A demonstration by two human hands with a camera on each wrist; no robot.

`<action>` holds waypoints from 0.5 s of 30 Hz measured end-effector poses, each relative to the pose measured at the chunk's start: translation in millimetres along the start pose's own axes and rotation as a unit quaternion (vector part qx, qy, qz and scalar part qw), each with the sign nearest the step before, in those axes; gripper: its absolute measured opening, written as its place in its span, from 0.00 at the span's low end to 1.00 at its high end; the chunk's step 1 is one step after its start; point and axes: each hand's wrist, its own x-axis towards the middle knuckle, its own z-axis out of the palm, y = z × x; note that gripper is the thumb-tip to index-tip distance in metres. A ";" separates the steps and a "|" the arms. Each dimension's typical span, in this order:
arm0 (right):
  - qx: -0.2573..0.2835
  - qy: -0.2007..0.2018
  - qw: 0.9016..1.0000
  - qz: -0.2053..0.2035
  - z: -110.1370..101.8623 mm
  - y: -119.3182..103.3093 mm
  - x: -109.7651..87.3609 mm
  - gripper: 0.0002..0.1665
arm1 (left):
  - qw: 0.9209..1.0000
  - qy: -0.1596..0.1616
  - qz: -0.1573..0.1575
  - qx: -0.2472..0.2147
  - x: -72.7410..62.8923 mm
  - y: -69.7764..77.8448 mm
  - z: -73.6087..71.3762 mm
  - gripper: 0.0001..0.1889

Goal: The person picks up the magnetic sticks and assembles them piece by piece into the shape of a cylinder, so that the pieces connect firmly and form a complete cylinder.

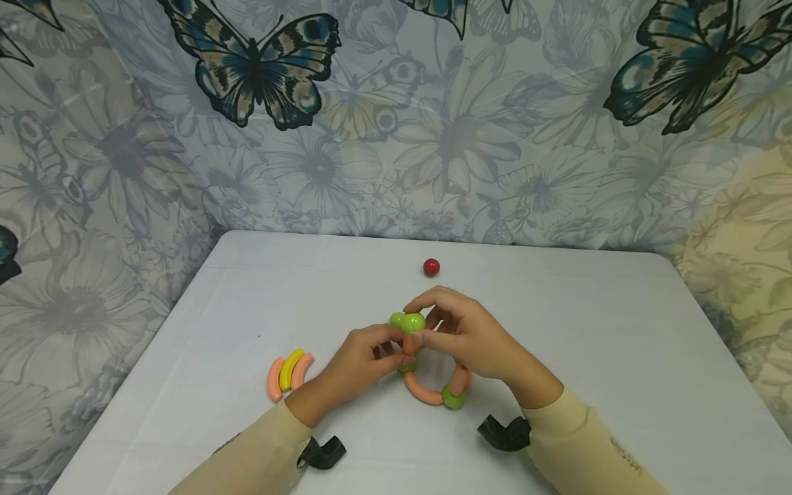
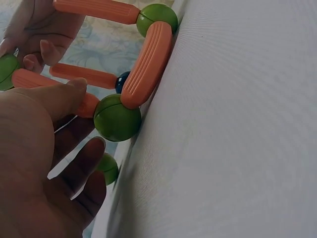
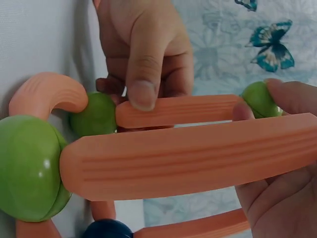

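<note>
Orange curved rods and green balls are joined into a standing frame, with a lower ring (image 1: 423, 394) on the white table. My left hand (image 1: 361, 361) pinches an upright orange rod (image 3: 178, 111) between thumb and fingers, just above a green ball (image 2: 118, 118) at its foot. Around the green ball (image 3: 260, 99) at that rod's top, my right hand (image 1: 476, 337) curls its fingertips. Another orange rod (image 3: 188, 153) rises beside it from a larger-looking green ball (image 3: 25, 168). A dark blue ball (image 3: 106, 229) shows low in the frame, partly cut off.
Left of the left forearm lie two orange curved pieces (image 1: 274, 379) with a yellow curved piece (image 1: 290, 369) between them. A red ball (image 1: 431, 267) rests near the far edge of the white table (image 1: 619, 330). Patterned butterfly cloth (image 1: 458, 137) hangs behind.
</note>
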 end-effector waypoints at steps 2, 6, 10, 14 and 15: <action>-0.007 0.001 1.000 0.005 -0.6 -1.0 -0.1 0.20 | 1.000 0.000 -0.002 0.004 0.3 0.2 -0.2 0.10; -0.015 0.005 1.000 0.012 -5.8 -5.3 -1.2 0.20 | 1.000 0.004 -0.005 0.008 0.7 1.0 -0.3 0.11; -0.019 0.029 0.999 0.005 -15.3 -10.6 -3.7 0.18 | 1.000 0.005 -0.003 0.008 0.3 1.9 -0.6 0.11; -0.023 0.059 0.998 -0.014 -25.9 -12.1 -6.5 0.16 | 1.000 0.007 -0.002 0.010 0.1 1.9 -0.9 0.10; -0.023 0.065 0.997 -0.018 -28.6 -12.1 -7.1 0.16 | 1.000 0.008 -0.001 0.012 0.0 1.6 -0.9 0.10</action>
